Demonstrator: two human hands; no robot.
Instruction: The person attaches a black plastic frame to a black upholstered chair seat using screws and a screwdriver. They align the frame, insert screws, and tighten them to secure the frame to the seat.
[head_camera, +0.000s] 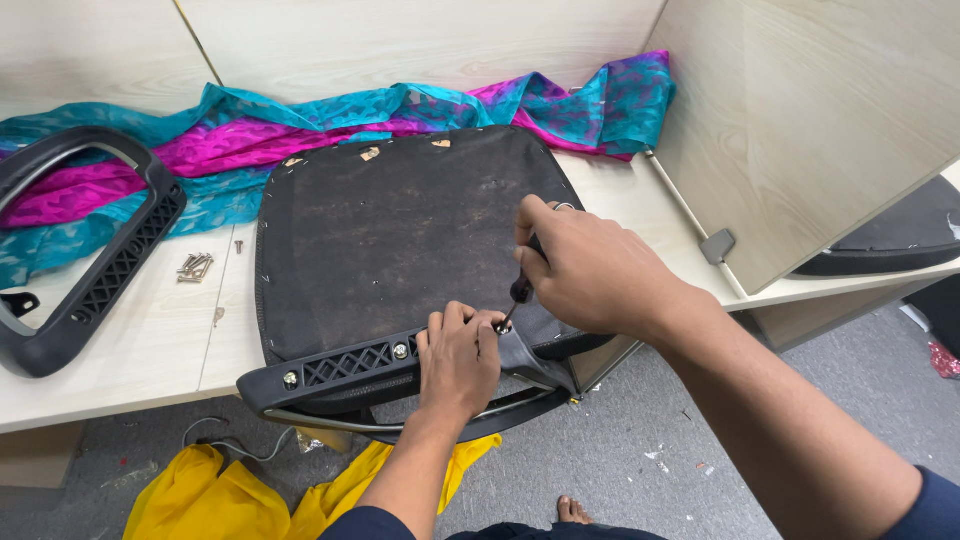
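The black seat pad (400, 240) lies upside down on the tabletop (150, 350), its near edge hanging over the side. A black armrest (350, 365) sits along that edge. The right hand (590, 265) is closed around a screwdriver (520, 290), tip down at a screw by the armrest. The left hand (460, 360) grips the armrest just below. It looks like screw-turning time; next, the tip must stay straight in the screw. Loose screws (195, 266) lie well to the left.

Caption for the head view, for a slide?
Right hand drives screwdriver into armrest bracket on upturned chair seat; left hand steadies it.
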